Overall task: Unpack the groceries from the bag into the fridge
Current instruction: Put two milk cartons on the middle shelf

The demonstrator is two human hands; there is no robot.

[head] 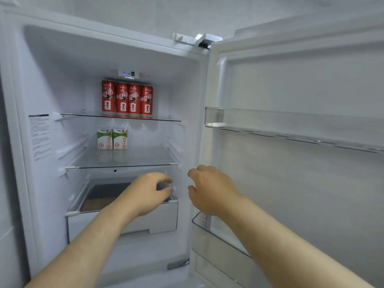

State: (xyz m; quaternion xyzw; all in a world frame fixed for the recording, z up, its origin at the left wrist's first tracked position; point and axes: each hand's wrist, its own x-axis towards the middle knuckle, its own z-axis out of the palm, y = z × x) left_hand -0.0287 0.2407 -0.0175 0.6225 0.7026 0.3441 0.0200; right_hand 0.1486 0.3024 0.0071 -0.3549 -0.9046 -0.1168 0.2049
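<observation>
Left hand [149, 192] and right hand [209, 190], grips wide and empty, hover at 5 o'clock from the cartons [112, 139].

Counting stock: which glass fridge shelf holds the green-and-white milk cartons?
The lower glass shelf; both green-and-white milk cartons stand on it, whereas the upper glass shelf carries four red drink cans.

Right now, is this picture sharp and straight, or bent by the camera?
Head view: the wide lens bows the fridge frame and door; red cans and milk cartons look sharp, left hand and right hand slightly soft; light is flat, with faint reflections on the glass shelf.
</observation>
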